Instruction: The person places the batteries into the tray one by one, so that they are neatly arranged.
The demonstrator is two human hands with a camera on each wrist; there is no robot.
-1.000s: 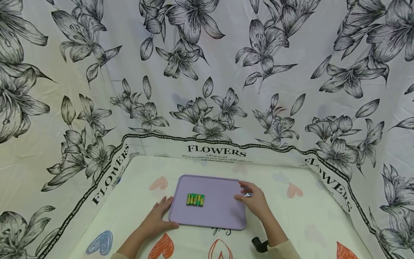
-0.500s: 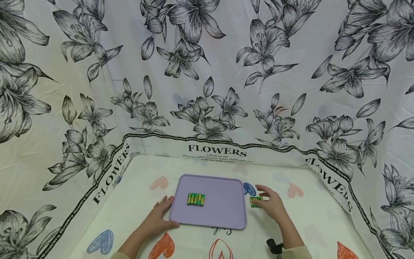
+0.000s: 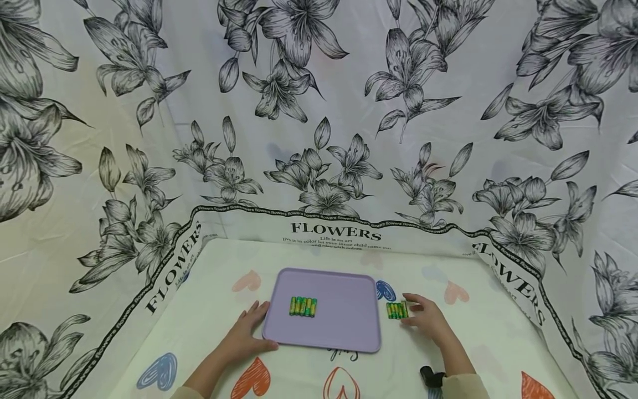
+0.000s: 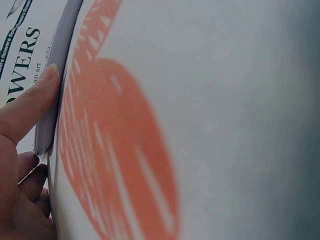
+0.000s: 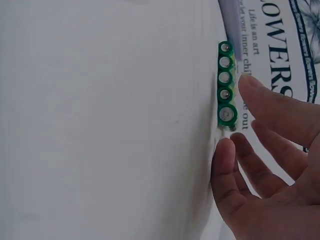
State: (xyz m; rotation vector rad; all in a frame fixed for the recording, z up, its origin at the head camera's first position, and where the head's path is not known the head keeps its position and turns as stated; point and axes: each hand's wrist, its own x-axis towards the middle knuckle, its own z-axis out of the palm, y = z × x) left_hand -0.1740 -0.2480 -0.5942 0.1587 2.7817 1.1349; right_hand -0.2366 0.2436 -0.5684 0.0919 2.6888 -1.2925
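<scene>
A lilac tray [image 3: 344,327] lies on the table, carrying a row of several green-yellow batteries [image 3: 303,307] on its left half. My left hand [image 3: 244,335] rests against the tray's left side, fingers spread along the edge, thumb at the front rim. In the left wrist view the thumb [image 4: 35,102] touches the rim. To the tray's right lies a second row of batteries [image 3: 395,310]. My right hand [image 3: 426,318] is at that row's right end, thumb and fingers apart. The right wrist view shows the battery ends [image 5: 225,77] beside the spread thumb [image 5: 270,107] and fingertips; no pinch is visible there.
A white tablecloth [image 3: 478,332] with printed hearts covers the table. Flower-print curtains [image 3: 329,166] hang at the back and both sides. A black device [image 3: 431,377] sits by my right wrist.
My right hand has moved right, from over the tray's right edge to past the second battery row, which is now uncovered. My left hand and the tray have stayed in place.
</scene>
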